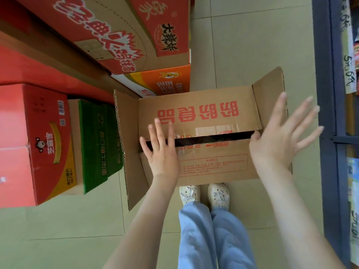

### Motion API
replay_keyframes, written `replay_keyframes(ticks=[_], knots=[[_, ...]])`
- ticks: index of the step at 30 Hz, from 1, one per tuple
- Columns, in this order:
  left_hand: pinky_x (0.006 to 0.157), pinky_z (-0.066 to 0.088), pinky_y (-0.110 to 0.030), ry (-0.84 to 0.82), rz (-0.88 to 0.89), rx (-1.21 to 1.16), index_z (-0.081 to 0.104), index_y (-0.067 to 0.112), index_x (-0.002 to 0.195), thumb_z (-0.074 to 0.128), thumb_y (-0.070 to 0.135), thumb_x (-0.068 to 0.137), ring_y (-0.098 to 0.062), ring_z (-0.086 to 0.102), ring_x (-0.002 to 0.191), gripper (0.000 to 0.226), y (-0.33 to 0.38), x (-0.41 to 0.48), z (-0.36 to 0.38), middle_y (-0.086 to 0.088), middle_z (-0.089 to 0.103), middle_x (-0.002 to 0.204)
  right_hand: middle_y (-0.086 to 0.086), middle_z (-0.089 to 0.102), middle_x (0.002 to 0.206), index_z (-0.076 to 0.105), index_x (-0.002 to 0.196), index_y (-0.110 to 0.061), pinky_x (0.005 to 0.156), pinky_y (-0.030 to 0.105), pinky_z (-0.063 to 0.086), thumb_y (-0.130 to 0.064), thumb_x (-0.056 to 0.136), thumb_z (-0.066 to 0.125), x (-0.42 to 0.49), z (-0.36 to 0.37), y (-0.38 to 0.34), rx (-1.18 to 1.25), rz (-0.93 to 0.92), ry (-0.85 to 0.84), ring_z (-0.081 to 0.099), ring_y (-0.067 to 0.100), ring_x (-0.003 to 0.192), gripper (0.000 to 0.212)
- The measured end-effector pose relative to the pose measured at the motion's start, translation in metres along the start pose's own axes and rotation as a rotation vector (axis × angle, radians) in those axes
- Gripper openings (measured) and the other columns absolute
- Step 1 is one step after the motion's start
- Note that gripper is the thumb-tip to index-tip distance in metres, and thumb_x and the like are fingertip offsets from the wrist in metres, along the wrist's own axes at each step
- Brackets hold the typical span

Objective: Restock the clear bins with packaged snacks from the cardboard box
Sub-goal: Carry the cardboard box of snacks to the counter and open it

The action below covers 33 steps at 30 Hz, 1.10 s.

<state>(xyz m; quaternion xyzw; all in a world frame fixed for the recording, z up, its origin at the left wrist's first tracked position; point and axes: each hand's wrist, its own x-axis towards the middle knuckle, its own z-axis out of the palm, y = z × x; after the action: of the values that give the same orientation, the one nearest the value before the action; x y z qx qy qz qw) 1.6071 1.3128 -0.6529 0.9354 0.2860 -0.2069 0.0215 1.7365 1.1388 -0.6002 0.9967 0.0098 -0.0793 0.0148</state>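
A brown cardboard box (204,111) with red print stands on the floor in front of my feet. Its two long top flaps lie almost closed, with a dark slit between them. Both side flaps stick out. My left hand (162,150) lies flat on the near flap at the left end of the slit, fingers straight. Over the box's right end is my right hand (281,133), fingers spread wide, its thumb at the right end of the slit. The box's contents are hidden. No clear bins are in view.
Stacked cartons stand at the left: a red one (38,144), a green one (99,144), an orange one (165,82) and larger red-printed ones (116,32) behind. A dark metal shelf (328,94) with handwritten price tags runs along the right. Tiled floor surrounds the box.
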Motion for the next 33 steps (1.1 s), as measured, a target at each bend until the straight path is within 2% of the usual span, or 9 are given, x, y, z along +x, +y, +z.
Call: replay_keyframes(ticks=[3,8,14,19,23,25,27,30,33], knots=[[0.111,-0.012,-0.055,-0.055,0.017,0.095,-0.03,0.018,0.144,0.047,0.027,0.096,-0.035,-0.016,0.144,0.092,0.005,0.002,-0.002,-0.017,-0.035,0.15,0.023,-0.01,0.157,-0.006,0.151,-0.029,0.114,0.055,0.008,-0.008,0.084,0.066,-0.008,0.021,-0.004,-0.001,0.005,-0.161,0.004,0.041,0.144,0.101],[0.097,0.041,-0.04,-0.206,0.084,0.151,0.02,0.01,0.136,0.063,0.013,0.082,-0.028,0.036,0.124,0.07,0.018,0.027,0.003,-0.015,0.028,0.138,0.024,0.005,0.157,0.031,0.147,-0.024,0.106,0.051,0.03,0.009,0.083,0.057,-0.033,0.053,-0.028,0.041,-0.11,-0.087,0.022,0.04,0.136,0.076],[0.099,0.043,-0.035,-0.276,0.056,-0.04,0.018,0.009,0.143,0.053,0.004,0.086,-0.033,0.035,0.13,0.067,0.022,0.016,0.036,-0.02,0.014,0.15,0.007,-0.017,0.159,-0.016,0.149,-0.03,0.114,0.048,0.021,0.001,0.091,0.048,-0.054,0.076,-0.046,0.098,-0.28,-0.411,0.006,0.033,0.145,0.091],[0.115,0.008,-0.051,0.267,-0.145,0.075,0.026,0.011,0.148,0.057,0.007,0.083,-0.038,0.018,0.141,0.072,-0.008,-0.013,0.019,-0.022,0.016,0.154,0.005,-0.026,0.156,-0.045,0.13,-0.031,0.115,0.058,0.01,0.002,0.085,0.055,-0.061,0.09,-0.041,0.118,-0.199,-0.326,-0.015,0.033,0.145,0.115],[0.102,0.038,-0.045,0.283,-0.426,-0.189,-0.006,0.005,0.151,0.049,-0.007,0.085,-0.04,0.043,0.126,0.086,-0.037,-0.016,-0.011,-0.026,0.026,0.151,-0.007,-0.027,0.153,-0.041,0.133,-0.03,0.114,0.058,0.0,-0.004,0.085,0.056,-0.053,0.088,-0.035,0.207,-0.151,-0.29,-0.017,0.024,0.145,0.111],[0.075,0.049,-0.039,0.144,-0.481,-0.335,0.001,0.008,0.152,0.043,0.0,0.092,-0.034,0.059,0.097,0.074,-0.041,-0.009,-0.021,-0.019,0.052,0.131,-0.007,-0.016,0.158,-0.035,0.138,-0.029,0.116,0.056,0.001,-0.01,0.09,0.052,-0.049,0.088,-0.034,0.276,-0.099,-0.257,-0.012,0.018,0.146,0.1],[0.073,0.054,-0.039,-0.006,-0.386,-0.31,0.018,0.015,0.151,0.039,0.01,0.096,-0.031,0.062,0.092,0.059,-0.033,0.003,-0.027,-0.015,0.061,0.114,-0.005,-0.007,0.16,-0.026,0.144,-0.028,0.116,0.056,0.005,-0.016,0.095,0.048,-0.045,0.089,-0.032,0.328,-0.043,-0.253,-0.008,0.016,0.147,0.09],[0.106,0.039,-0.05,-0.194,-0.262,-0.402,-0.008,0.024,0.151,0.044,0.016,0.093,-0.04,0.032,0.137,0.078,-0.006,0.005,-0.011,-0.017,0.018,0.156,0.002,-0.005,0.161,-0.014,0.149,-0.034,0.115,0.057,0.009,-0.017,0.096,0.046,-0.044,0.094,-0.028,0.313,0.038,-0.303,-0.008,0.027,0.147,0.082],[0.113,0.02,-0.059,-0.321,-0.302,-0.413,-0.033,0.035,0.141,0.05,0.011,0.087,-0.046,-0.001,0.143,0.102,0.022,0.001,0.015,-0.017,-0.016,0.157,0.011,-0.006,0.16,-0.017,0.147,-0.037,0.114,0.057,0.012,-0.006,0.094,0.046,-0.044,0.098,-0.028,0.285,0.091,-0.36,-0.005,0.035,0.146,0.088]])
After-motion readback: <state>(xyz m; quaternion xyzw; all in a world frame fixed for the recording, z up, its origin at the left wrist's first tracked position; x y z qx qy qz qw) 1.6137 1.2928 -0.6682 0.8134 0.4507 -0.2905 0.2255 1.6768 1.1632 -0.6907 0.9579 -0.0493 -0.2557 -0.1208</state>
